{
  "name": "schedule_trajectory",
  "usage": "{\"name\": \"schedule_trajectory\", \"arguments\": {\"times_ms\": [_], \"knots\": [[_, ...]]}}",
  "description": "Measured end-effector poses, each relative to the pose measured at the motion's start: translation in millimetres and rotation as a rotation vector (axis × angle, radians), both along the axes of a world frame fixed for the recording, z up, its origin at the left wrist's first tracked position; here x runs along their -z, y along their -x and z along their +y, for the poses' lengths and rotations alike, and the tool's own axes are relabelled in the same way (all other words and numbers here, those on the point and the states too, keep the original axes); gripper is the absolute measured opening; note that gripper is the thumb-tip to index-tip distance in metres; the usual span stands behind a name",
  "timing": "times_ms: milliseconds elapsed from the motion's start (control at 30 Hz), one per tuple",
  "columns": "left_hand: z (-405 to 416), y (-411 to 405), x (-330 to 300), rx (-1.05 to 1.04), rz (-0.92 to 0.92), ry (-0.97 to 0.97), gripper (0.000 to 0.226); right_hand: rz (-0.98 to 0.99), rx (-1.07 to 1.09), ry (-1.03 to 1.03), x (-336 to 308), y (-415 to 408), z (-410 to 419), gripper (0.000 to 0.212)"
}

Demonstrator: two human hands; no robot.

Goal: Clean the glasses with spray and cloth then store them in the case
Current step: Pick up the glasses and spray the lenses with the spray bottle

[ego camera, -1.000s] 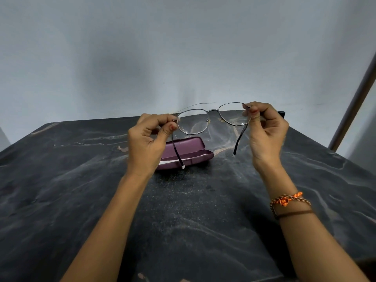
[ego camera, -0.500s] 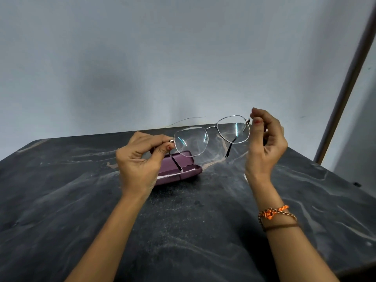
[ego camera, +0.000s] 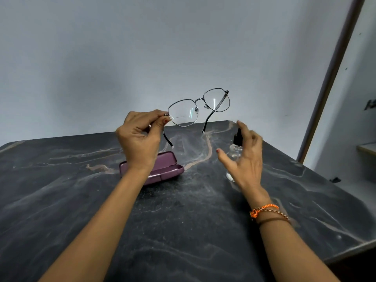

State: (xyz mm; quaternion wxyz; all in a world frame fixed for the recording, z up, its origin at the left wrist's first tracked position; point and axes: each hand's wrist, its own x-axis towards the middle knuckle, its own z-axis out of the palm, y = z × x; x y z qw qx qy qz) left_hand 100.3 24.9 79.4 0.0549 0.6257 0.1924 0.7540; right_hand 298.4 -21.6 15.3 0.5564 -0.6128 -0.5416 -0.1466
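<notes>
L hand [ego camera: 140,137]: closed, thumb + fingers pinching the glasses at their left hinge, held up above the table
Case [ego camera: 162,169]: purple, lid ajar, flat on table just behind L wrist, partly hidden by it
Glasses [ego camera: 198,107]: thin metal frame, both temples unfolded + hanging down, tilted w/ right lens higher; in air, only L hand touching
Bottle [ego camera: 234,157]: clear spray bottle, black top, upright on table right of case
R hand [ego camera: 247,157]: open, fingers spread around bottle; contact unclear, blurred
Table [ego camera: 81,200]: dark marble
Bracelets [ego camera: 266,212]: orange + brown, R wrist
</notes>
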Motion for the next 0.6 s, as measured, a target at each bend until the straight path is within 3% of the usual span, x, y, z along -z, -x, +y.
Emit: {"name": "schedule_trajectory", "arguments": {"times_ms": [300, 600], "knots": [[22, -19, 12, 0.002, 0.033, 0.071, 0.022, 0.081, -0.005, -0.015, 10, 2, 5, 0.096], [31, -14, 26, -0.005, -0.015, 0.139, 0.026, 0.102, -0.103, -0.165, -11, 7, 9, 0.086]]}}
